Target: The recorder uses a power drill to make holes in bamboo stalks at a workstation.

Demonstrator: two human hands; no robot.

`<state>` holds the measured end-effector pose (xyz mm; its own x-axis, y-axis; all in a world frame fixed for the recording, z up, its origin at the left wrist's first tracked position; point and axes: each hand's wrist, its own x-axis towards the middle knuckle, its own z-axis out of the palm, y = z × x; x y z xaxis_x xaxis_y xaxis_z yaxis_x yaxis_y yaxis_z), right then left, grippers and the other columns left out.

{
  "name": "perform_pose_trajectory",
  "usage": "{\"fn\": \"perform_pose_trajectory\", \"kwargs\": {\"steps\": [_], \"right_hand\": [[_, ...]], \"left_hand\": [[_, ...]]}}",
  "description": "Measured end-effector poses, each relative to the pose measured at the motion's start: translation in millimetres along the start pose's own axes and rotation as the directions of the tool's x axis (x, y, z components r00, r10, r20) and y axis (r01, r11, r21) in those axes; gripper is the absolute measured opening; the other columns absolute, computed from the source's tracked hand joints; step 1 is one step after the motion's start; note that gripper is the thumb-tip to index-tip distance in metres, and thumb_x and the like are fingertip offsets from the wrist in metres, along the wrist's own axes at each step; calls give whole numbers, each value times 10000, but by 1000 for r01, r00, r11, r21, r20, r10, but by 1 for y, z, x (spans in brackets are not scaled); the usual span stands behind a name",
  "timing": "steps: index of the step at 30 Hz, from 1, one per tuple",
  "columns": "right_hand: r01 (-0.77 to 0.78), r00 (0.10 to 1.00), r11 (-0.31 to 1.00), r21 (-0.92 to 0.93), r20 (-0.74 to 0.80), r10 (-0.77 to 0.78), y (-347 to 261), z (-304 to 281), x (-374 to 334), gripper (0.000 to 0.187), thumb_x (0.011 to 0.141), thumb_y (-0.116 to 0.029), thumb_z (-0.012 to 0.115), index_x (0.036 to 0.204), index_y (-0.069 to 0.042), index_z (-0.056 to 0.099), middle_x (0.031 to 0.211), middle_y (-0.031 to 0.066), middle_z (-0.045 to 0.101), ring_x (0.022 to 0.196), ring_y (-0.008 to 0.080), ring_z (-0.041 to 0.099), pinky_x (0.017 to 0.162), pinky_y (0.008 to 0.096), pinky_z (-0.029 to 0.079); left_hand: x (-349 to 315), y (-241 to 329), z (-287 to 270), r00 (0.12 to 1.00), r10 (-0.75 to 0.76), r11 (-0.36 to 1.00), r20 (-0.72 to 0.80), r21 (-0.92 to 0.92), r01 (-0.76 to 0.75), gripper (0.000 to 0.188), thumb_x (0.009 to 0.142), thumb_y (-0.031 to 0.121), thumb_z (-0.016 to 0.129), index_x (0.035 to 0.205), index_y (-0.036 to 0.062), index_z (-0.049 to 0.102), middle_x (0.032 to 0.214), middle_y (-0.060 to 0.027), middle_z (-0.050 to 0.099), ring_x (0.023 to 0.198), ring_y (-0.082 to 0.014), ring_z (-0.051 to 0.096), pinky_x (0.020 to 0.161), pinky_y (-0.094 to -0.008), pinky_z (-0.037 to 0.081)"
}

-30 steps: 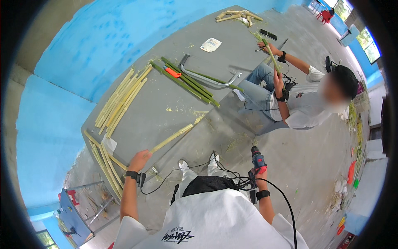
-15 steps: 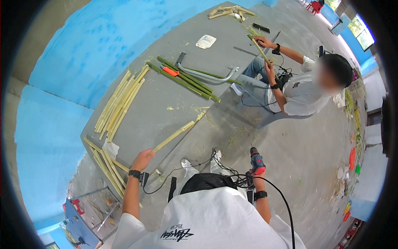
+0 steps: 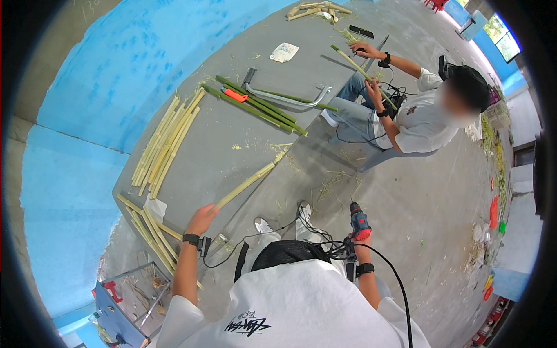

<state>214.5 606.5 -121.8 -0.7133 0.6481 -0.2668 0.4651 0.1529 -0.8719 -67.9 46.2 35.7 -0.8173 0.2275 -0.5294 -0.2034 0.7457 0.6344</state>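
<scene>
while left hand holds stick, right holds drill

On the far part of the table, a black phone and a white packet are laid apart. The wall beside it is painted blue. Far away, a red chair is seen.

Woody stick, plastic-bodied drill, matt tabletop
</scene>
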Motion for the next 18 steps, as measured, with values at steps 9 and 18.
{"fn": "perform_pose_trajectory", "kwargs": {"steps": [9,18], "right_hand": [[-30,998,999,13,47,29,-35,0,-5,300,693,51,694,972,-25,617,812,24,647,735,178,628,675,317,498],[31,997,992,-124,80,-22,-48,4,-1,307,705,29,691,985,-51,594,826,35,632,749,189,620,699,329,502]], "left_hand": [[19,25,5,997,73,980,-28,189,-67,442,972,425,531,1008,-12,590,886,-260,609,865,-448,583,732,-477,450],[59,54,42,946,-17,990,-325,-138,-29,411,997,395,507,982,-13,549,805,-223,601,749,-444,531,660,-454,441]]}}
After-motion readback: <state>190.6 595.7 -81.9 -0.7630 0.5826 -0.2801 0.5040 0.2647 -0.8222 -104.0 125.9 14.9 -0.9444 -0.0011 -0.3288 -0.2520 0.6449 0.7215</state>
